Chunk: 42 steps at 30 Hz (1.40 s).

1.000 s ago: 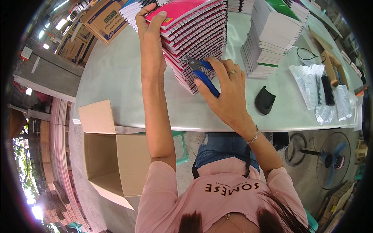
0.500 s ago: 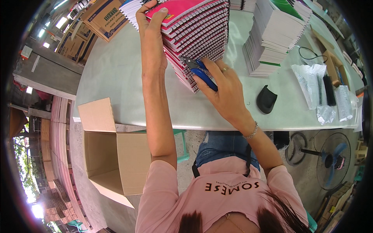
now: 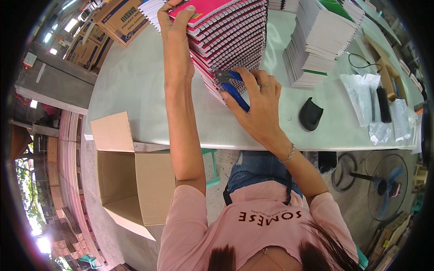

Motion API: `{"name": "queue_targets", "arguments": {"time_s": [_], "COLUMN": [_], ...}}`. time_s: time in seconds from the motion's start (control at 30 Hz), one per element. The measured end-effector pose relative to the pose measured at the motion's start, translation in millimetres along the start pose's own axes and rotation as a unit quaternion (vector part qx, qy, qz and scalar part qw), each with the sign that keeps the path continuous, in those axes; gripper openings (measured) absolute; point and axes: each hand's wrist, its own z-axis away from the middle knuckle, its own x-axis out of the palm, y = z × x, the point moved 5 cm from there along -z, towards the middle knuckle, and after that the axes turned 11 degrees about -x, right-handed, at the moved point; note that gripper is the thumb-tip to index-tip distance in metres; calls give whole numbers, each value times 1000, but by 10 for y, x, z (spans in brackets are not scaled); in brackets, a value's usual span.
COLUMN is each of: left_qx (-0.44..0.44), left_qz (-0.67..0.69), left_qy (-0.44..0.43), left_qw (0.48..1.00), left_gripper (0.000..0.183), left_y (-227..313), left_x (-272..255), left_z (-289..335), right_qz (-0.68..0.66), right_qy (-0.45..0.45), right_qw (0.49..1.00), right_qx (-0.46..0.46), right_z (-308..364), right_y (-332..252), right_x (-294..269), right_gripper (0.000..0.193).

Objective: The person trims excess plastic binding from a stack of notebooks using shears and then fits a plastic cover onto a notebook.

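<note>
A tall stack of pink-covered spiral notebooks (image 3: 228,38) stands on the pale table, its black wire bindings toward me. My left hand (image 3: 177,22) grips the stack's upper left corner, thumb on the top pink cover and fingers down its side. In my right hand (image 3: 258,92) is a pair of blue-handled cutting pliers (image 3: 235,92), with the handles spread between thumb and fingers. The pliers' jaws are at the bindings low on the stack; whether they touch a wire is too small to tell.
White notebooks with green covers (image 3: 312,49) are stacked at the right. Nearer me lies a black curved plastic piece (image 3: 310,114). Silver wrappers (image 3: 361,97) and a black brush-like coil (image 3: 383,105) lie farther right. An open cardboard box (image 3: 156,189) stands below the table's left edge; a fan (image 3: 384,187) is at lower right.
My right hand has shifted slightly and its fingers have spread, so the pliers' handles are wider apart. My left hand stays on the stack.
</note>
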Motion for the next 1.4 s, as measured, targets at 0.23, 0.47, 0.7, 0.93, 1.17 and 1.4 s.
{"name": "queue_targets", "arguments": {"time_s": [0.23, 0.47, 0.7, 0.93, 1.17, 1.4], "left_qx": [5, 4, 21, 21, 25, 18], "left_qz": [-3, -35, 15, 12, 13, 21], "left_qy": [15, 5, -12, -14, -15, -11], "left_qw": [1000, 999, 1000, 1000, 999, 1000], "left_gripper": [41, 50, 38, 37, 39, 39], "left_y": [4, -6, 15, 17, 27, 24], "left_x": [19, 5, 73, 66, 75, 57], "left_z": [9, -26, 36, 23, 39, 40], "right_qz": [0, -2, -466, 5, 36, -478], "right_qy": [28, 34, -194, -5, -5, -229], "right_qw": [1000, 999, 812, 1000, 999, 790], "right_qx": [5, -21, 293, 0, -37, 308], "right_z": [23, -43, -13, -15, -7, 93], "right_y": [21, 59, 201, 82, 78, 257], "right_x": [20, 32, 114, -55, -8, 204], "right_gripper": [53, 41, 39, 51, 49, 44]}}
